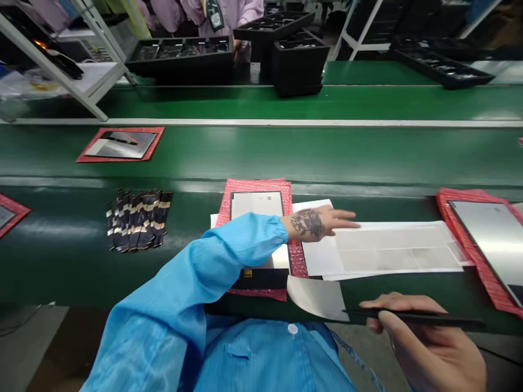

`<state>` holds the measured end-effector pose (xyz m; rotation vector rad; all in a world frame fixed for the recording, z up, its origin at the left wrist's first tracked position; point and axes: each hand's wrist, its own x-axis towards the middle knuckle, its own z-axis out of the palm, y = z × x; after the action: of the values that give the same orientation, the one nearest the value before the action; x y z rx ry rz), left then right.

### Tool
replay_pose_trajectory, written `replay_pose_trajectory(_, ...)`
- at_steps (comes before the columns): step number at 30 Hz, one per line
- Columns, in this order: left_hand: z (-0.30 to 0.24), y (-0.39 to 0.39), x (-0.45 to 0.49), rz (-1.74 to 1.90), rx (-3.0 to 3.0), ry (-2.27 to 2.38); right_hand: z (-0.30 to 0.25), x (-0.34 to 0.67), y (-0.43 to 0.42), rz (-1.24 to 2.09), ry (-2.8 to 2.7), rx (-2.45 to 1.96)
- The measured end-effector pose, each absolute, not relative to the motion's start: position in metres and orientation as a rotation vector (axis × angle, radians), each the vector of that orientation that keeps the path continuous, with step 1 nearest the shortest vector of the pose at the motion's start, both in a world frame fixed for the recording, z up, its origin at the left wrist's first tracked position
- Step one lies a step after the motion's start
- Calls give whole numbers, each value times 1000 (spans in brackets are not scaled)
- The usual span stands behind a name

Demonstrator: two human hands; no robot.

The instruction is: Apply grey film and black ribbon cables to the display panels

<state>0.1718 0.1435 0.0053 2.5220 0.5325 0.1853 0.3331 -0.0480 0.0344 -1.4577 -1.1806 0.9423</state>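
Observation:
My left hand [319,222], with a tattoo on its back, reaches out of a blue sleeve across a flat panel [256,205] lying on red bubble wrap [296,256]. Its fingers are stretched out flat over the left edge of a white sheet [392,249] with clear film pieces on it. My right hand [425,340] is at the lower right, fingers closed on a thin dark panel [412,318] held edge-on, level above the bench edge. A curved pale film piece [316,296] lies by the dark panel's left end.
A bundle of black and gold strips [137,219] lies to the left. More panels on red wrap sit at the right [486,245], far left [120,144] and left edge. Black trays [300,60] stand beyond the green conveyor [286,152], where another person in pink stands.

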Motion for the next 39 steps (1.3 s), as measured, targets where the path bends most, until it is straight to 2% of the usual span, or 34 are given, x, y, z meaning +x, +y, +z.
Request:
replay_pose_trajectory(3,29,111,109,615,2072,966,24,318,-44,1007,-1046,-1495)
replay_pose_trajectory(6,31,56,50,664,1548,1284,18,302,-40,999,-995,-1520)
replay_pose_trajectory(10,2,2,23,529,955,1207,15,286,-34,996,-1067,-1467)
replay_pose_trajectory(14,-13,-5,30,583,724,1106,17,273,-35,1026,-1048,-1463)
replay_pose_trajectory(23,0,0,28,620,702,1104,3,273,-31,1006,-1050,-1450)
replay_pose_trajectory(32,-13,-9,38,428,1113,1458,-46,267,-42,1121,-851,-1605)
replay_pose_trajectory(39,-15,-12,38,366,1225,1500,-52,263,-48,1144,-808,-1592)
